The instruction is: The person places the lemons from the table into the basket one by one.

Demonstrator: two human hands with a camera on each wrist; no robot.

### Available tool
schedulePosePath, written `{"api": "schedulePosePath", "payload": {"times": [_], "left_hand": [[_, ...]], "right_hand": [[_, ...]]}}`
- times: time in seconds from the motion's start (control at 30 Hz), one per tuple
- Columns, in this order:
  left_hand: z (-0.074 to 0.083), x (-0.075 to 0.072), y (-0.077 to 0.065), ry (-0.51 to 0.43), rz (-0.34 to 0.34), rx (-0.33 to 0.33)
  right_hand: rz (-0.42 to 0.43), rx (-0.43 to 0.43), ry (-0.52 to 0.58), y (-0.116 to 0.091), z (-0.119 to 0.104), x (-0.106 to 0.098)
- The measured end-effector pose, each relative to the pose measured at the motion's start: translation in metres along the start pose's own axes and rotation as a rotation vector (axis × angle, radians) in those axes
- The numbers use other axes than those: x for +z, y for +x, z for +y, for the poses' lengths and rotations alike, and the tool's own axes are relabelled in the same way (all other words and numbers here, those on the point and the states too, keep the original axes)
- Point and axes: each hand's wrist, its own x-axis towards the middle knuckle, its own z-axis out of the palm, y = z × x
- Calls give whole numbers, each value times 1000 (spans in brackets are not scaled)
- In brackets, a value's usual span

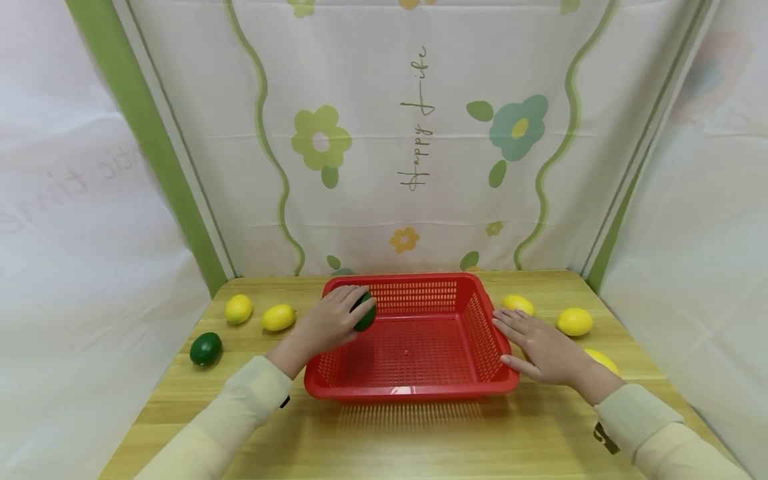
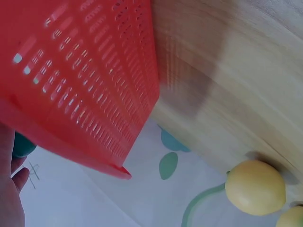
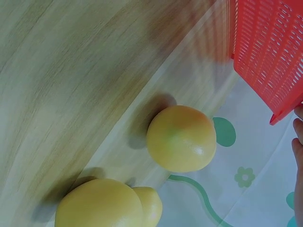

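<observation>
My left hand [image 1: 332, 320] grips a smooth, oval dark green fruit [image 1: 365, 313], perhaps an avocado, over the left side of a red plastic basket [image 1: 408, 390]. In the left wrist view that fruit [image 2: 22, 145] shows only partly, behind the basket's rim, beside my fingertips. My right hand [image 1: 543, 350] rests on the basket's right rim with its fingers straight. The floor of the basket shows no fruit on it. Only the edge of the right hand [image 3: 298, 151] appears in the right wrist view, touching the basket rim [image 3: 286, 111].
Left of the basket lie two yellow lemons, one nearer [image 1: 279, 318] and one farther out [image 1: 239, 309], plus another dark green fruit [image 1: 206, 349]. To the right are three lemons [image 1: 575, 321], one partly behind my wrist. A printed curtain [image 1: 372, 200] hangs behind the wooden table [image 1: 300, 447].
</observation>
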Motion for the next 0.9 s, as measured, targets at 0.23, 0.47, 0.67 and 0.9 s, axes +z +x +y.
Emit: {"api": "schedulePosePath", "payload": {"times": [0.23, 0.47, 0.67, 0.9], "left_hand": [[4, 6, 5, -54, -43, 9], [8, 10, 8, -90, -89, 17], [10, 11, 12, -125, -147, 1], [11, 12, 14, -163, -181, -12]], "right_hand": [[-3, 1, 1, 2, 0, 1], [-14, 9, -3, 1, 0, 0], [-18, 14, -2, 1, -1, -1], [-19, 17, -3, 0, -1, 0]]}}
